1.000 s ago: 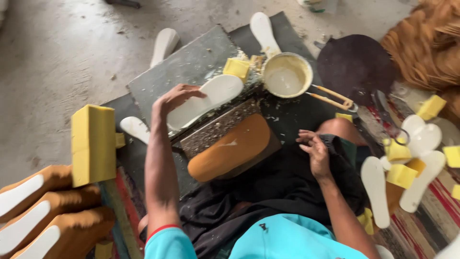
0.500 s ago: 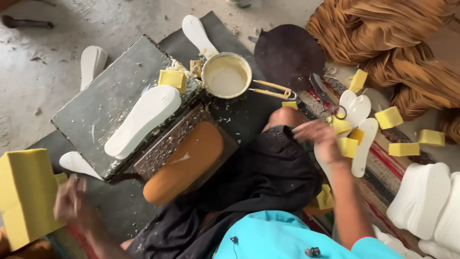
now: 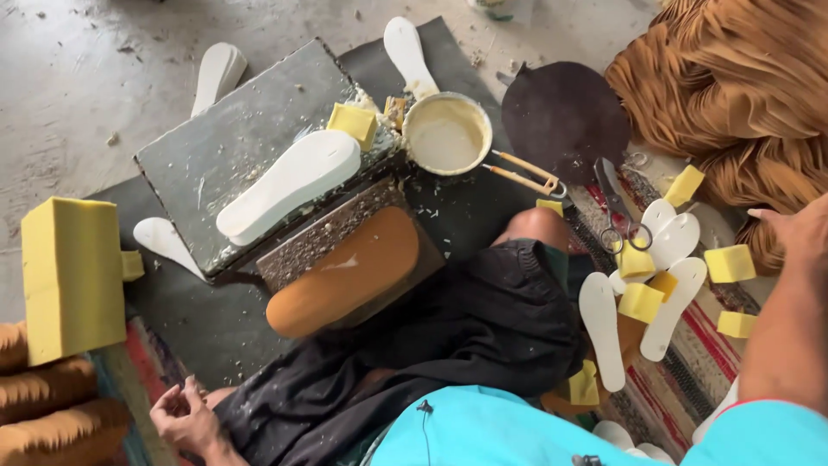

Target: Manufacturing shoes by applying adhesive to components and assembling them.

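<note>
Fingers point(image 3: 172, 406) of left hand point(image 3: 185, 420) loosely curled, empty, low beside big yellow foam block point(image 3: 73, 276). Farther right: white sole point(image 3: 289, 185) flat on grey slab point(image 3: 216, 147), tan sole point(image 3: 345, 272) below, glue bowl point(image 3: 446, 134). Right hand point(image 3: 798, 233) against folded tan leather point(image 3: 759, 86), grip hidden.

Right hand point(image 3: 798, 237) cut off at 3 o'clock edge, grip unreadable; tan stacked soles point(image 3: 52, 406) cropped at 8 o'clock.
</note>
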